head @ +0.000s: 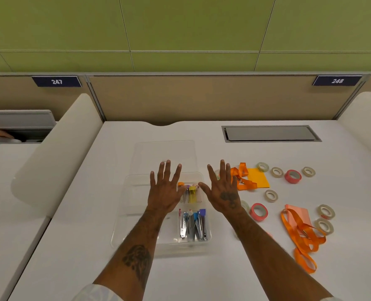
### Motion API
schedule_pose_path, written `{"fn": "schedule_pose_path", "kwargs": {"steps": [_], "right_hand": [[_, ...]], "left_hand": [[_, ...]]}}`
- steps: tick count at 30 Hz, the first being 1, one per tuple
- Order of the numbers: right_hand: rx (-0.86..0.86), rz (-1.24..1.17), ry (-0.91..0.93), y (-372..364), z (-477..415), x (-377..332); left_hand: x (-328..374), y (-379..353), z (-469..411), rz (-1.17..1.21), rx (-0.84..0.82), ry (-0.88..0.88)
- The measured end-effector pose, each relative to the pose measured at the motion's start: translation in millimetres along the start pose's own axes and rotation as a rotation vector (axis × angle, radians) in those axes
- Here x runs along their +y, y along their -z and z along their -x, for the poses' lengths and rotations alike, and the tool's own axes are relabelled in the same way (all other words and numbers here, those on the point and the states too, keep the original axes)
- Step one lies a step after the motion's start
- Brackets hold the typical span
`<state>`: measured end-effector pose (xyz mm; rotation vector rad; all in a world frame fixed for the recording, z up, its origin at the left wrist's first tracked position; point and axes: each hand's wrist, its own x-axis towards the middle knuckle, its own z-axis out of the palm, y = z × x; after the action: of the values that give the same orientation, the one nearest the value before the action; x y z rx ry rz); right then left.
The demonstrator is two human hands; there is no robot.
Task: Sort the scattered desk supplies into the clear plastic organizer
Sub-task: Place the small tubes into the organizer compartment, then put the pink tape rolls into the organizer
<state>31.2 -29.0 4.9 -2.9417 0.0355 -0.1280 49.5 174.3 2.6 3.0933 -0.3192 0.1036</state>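
Over the middle of the white desk (88,246), both hands are being held out flat, backs toward the camera. Left hand (165,193): fingers are being spread straight and apart, nothing gripped; it is being held above the far left part of the clear plastic organizer (120,224). Right hand (223,193): fingers likewise being splayed straight, nothing held; it is being held over the organizer's right rim. Whether either palm is touching the plastic cannot be told. Organizer is being noted directly before the person, between the forearms. Its near right compartment is being occupied by metal clips (193,227) with blue and purple ends; the compartment beyond is being occupied by small coloured items (192,193), yellow, orange and purple, kind not readable. A second clear tray or lid (165,152) is being noted just behind the organizer. Right of the organizer, supplies are being noted scattered on the desk: a far pink tape roll (292,176), a near pink tape roll (258,211), several pale tape rolls (271,195) around them, a far orange lanyard (244,178) overlapping an orange note pad (258,178), and a near orange lanyard (304,235) lying across a pink paper (298,213). A grey hatch (271,133) is being noted set into the desk's far right.
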Motion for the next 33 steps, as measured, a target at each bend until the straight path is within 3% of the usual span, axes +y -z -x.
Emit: {"fn": "schedule_pose_path", "kwargs": {"steps": [16, 33], "right_hand": [[-0.011, 0.031, -0.207, 10, 43, 61], [-0.010, 0.041, -0.197, 33, 38, 198]], "left_hand": [[66, -9, -7, 0.043, -0.050, -0.192], [190, -22, -23, 0.110, -0.083, -0.238]]}}
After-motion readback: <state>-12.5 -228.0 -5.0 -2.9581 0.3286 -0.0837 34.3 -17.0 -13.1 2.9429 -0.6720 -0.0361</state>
